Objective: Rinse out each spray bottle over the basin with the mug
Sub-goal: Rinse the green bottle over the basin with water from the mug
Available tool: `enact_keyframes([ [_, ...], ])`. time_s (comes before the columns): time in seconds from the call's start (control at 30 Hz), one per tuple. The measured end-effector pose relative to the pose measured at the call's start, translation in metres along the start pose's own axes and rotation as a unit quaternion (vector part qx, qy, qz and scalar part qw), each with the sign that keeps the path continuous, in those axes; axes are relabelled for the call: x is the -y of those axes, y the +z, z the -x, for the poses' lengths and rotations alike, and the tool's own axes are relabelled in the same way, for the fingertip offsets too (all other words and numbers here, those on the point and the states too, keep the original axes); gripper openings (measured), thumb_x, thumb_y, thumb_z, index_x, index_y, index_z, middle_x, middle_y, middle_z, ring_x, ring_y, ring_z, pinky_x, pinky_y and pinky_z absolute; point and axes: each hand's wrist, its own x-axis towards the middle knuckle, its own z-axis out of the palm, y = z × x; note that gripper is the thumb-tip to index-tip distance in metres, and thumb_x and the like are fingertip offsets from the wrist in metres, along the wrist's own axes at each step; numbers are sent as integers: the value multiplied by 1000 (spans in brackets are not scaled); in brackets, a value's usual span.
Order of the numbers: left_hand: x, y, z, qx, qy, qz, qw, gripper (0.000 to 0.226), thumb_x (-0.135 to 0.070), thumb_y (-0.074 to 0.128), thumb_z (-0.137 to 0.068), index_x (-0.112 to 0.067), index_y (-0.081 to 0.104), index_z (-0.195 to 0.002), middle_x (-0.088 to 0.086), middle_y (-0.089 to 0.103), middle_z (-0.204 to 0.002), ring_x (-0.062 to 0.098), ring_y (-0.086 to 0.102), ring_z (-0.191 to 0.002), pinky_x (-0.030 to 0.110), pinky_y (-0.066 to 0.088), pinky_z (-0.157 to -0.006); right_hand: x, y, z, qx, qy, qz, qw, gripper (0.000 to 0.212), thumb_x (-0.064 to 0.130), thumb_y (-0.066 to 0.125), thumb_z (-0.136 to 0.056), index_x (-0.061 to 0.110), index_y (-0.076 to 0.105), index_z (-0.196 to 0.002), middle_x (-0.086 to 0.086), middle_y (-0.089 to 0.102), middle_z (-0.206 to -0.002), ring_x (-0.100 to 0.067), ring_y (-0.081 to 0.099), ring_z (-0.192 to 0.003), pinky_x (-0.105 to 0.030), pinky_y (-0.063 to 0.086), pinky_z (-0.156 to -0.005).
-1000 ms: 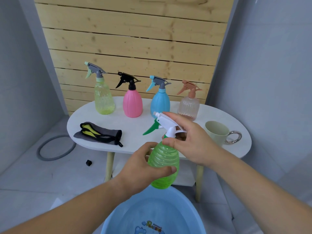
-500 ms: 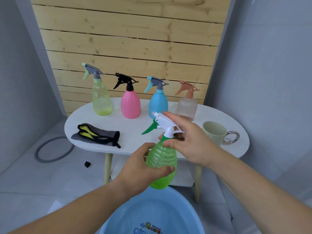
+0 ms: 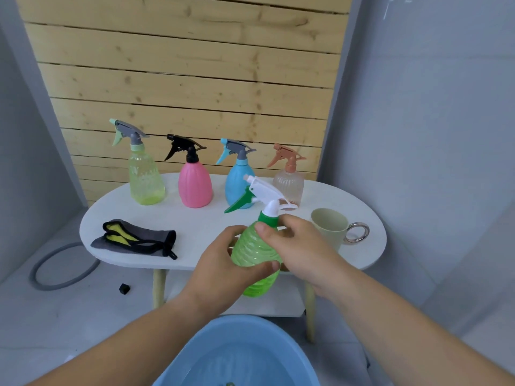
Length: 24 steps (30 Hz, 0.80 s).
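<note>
The grip of the left hand (image 3: 220,274) wraps the ribbed body of the green spray bottle (image 3: 250,247) at frame centre; the right hand (image 3: 303,252) pinches its collar.

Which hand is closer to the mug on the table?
The right. The right hand is just beside the mug, holding the green spray bottle near its neck. The left hand grips the bottle's body, on the far side from the mug.
</note>
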Motion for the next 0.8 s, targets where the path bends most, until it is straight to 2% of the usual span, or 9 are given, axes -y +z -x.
enact_keyframes([
  [0.13,-13,1,-17,34,23,-8,999,64,-48,84,-70,-38,55,-127,-13,71,-111,0,64,-107,26,56,-88,12,-18,-11,-38,-49,28,998,24,51,58,-91,30,67,-98,3,71,-91,-20,68,-89,-45,56,-85],
  [0.3,-56,17,-70,45,92,-31,994,40,-22,73,-92,-29,55,-127,-14,63,-118,-9,56,-108,3,45,-82,39,-62,-45,-108,-84,-2,991,29,51,57,-89,28,67,-102,3,72,-98,-21,69,-93,-48,56,-89],
  [0.47,-93,58,-137,45,106,-18,993,40,-28,76,-89,-33,59,-125,-10,67,-115,0,62,-104,18,60,-68,48,-119,-97,-150,-99,1,984,41,63,52,-75,34,62,-102,3,69,-105,-25,67,-101,-53,54,-92],
  [0.53,-97,81,-162,45,94,-37,994,52,-40,79,-81,-32,58,-128,-6,68,-116,15,66,-107,42,63,-82,38,-140,-120,-151,-109,17,982,34,58,54,-81,39,60,-108,4,65,-111,-25,64,-108,-51,52,-96],
  [0.57,-95,92,-172,42,91,-62,993,57,-43,80,-79,-29,57,-129,-5,68,-117,18,66,-108,46,60,-89,32,-148,-128,-151,-114,39,981,29,50,54,-89,37,59,-115,3,63,-114,-25,62,-111,-48,50,-97],
  [0.63,-90,113,-193,43,77,-81,993,68,-53,80,-69,-29,56,-129,-7,68,-117,18,66,-110,43,55,-97,12,-162,-147,-163,-110,64,978,28,36,53,-98,30,56,-125,-1,62,-121,-25,59,-114,-44,48,-99],
  [0.7,-82,128,-208,60,54,-86,993,70,-56,80,-67,-34,56,-128,-11,67,-116,7,61,-111,26,49,-98,-6,-167,-159,-169,-98,58,979,29,30,53,-100,27,56,-129,-2,62,-122,-25,59,-114,-44,48,-99],
  [0.77,-70,143,-222,98,18,-83,992,60,-38,82,-80,-26,54,-132,-6,68,-120,-1,58,-103,12,48,-87,-25,-169,-171,-167,-80,55,981,28,27,52,-101,26,56,-128,2,61,-116,-26,60,-112,-41,48,-95],
  [0.8,-64,150,-228,107,-2,-65,992,58,-31,82,-83,-22,54,-132,0,70,-121,6,63,-103,22,54,-91,-33,-169,-176,-163,-72,57,982,27,26,51,-101,26,56,-127,3,62,-113,-25,60,-111,-40,48,-93],
])
